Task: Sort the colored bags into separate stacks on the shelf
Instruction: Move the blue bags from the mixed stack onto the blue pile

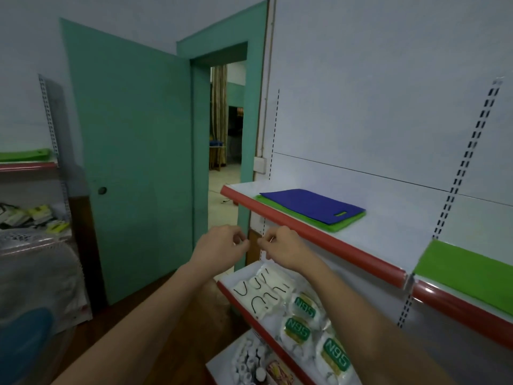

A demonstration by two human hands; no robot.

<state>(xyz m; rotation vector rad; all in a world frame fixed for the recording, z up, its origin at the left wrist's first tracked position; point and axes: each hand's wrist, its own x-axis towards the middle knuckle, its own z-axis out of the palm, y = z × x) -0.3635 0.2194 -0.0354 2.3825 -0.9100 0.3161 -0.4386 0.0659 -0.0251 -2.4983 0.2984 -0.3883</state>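
Blue bag (312,206) lies on a green bag (345,224) on the shelf (313,234), colours still mixed. Left hand (220,250) and right hand (281,247) hover below its edge, fingers loosely curled, holding no bag. Advice: pinch only the blue bag's near edge and lift it clear, so the green one stays flat.

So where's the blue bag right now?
In the head view, the blue bag lies flat on a green bag on the upper shelf, right of the doorway.
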